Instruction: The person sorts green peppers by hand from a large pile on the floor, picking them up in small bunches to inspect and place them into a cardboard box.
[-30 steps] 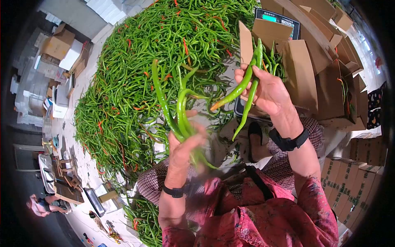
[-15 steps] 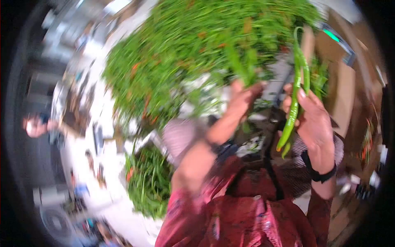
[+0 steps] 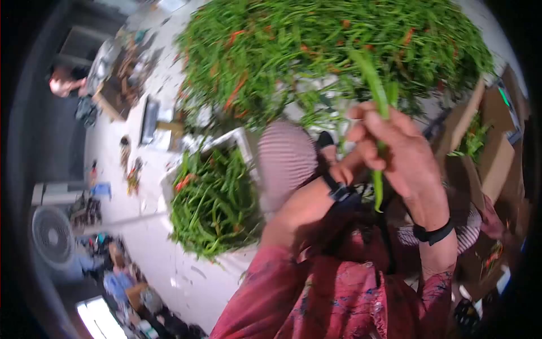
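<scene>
My right hand (image 3: 409,155) is closed round a long green chili pepper (image 3: 378,192), which hangs below the fingers. Another long green piece (image 3: 370,70) sticks up above the fingers, slightly blurred. My left hand (image 3: 349,165) is close behind the right one, low at its left side. Its fingers are mostly hidden, so what they hold does not show. In front of both hands spreads a large heap of green chili peppers (image 3: 271,56), with some red ones among them. A white box (image 3: 248,152) full of green peppers (image 3: 212,203) stands left of my knee.
On the right are open cardboard boxes (image 3: 497,161), one with green peppers (image 3: 474,135) inside. A fan (image 3: 53,234) stands at the far left. A person (image 3: 65,85) is at the upper left, near another cardboard box (image 3: 110,99).
The view has swung left, bringing the pepper box and fan further into sight. My hands have come together; the left has drawn back behind the right, which still grips a pepper.
</scene>
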